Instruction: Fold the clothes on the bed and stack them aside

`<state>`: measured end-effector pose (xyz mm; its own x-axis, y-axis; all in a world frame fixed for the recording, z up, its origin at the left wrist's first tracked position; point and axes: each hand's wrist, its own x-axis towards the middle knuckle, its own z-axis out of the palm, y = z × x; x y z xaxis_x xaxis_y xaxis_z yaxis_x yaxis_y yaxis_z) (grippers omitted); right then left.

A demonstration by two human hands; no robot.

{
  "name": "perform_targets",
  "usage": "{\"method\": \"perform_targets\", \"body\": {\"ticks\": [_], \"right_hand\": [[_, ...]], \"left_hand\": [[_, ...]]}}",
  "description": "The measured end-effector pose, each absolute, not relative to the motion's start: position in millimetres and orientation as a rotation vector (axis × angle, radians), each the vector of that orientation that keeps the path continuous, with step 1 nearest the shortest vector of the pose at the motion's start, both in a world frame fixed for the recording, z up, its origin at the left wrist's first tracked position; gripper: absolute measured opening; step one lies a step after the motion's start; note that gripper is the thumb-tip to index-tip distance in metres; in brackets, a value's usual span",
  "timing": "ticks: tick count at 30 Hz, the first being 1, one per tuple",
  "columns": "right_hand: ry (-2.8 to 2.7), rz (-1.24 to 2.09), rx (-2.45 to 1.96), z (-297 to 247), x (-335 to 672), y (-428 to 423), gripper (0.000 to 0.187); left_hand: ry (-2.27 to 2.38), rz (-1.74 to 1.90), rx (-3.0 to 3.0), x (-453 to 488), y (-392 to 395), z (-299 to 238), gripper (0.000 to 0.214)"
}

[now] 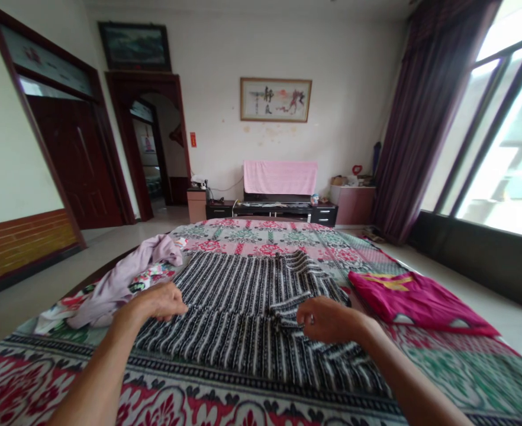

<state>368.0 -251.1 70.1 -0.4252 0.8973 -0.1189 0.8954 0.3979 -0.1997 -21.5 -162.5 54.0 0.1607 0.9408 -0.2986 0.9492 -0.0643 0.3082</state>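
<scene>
A black-and-white striped garment (238,296) lies spread flat on the bed's patterned cover (270,236), with a sleeve folded across its right side. My left hand (161,302) rests on the garment's left edge, fingers curled in a pinch on the cloth. My right hand (329,319) is closed on the end of the folded sleeve near the garment's middle right. Both forearms reach in from the bottom of the view.
A heap of lilac and floral clothes (123,281) lies at the left of the bed. A folded magenta garment (414,302) lies at the right. Beyond the bed stand a low TV cabinet with a pink cloth (280,177), a doorway at left, windows and curtain at right.
</scene>
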Motion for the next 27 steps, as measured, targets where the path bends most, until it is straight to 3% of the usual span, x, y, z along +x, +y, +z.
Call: {"method": "perform_targets", "body": {"ticks": [8, 15, 19, 21, 24, 27], "right_hand": [[-2.619, 0.386, -1.858, 57.5, 364.7, -250.9, 0.043], [-2.608, 0.531, -1.785, 57.2, 371.1, -246.5, 0.042], [-2.551, 0.705, -1.708, 59.2, 383.3, -230.8, 0.032], [-2.431, 0.639, -1.622, 59.3, 392.5, -210.2, 0.027], [-1.961, 0.417, -1.672, 56.1, 406.1, -165.4, 0.029], [-1.338, 0.623, -1.705, 51.5, 416.4, -119.3, 0.025]], "left_hand": [[1.952, -0.208, 2.169, 1.5, -166.7, 47.9, 0.013], [2.012, 0.073, 2.399, 24.2, -160.2, 50.0, 0.022], [2.085, 0.133, 2.366, 21.4, -137.6, 36.1, 0.026], [2.112, 0.266, 2.322, 17.2, -120.2, 32.9, 0.028], [2.012, 0.807, 1.934, 12.9, -89.1, 32.0, 0.028], [1.757, 1.205, 1.342, 12.7, -59.1, 30.7, 0.040]]}}
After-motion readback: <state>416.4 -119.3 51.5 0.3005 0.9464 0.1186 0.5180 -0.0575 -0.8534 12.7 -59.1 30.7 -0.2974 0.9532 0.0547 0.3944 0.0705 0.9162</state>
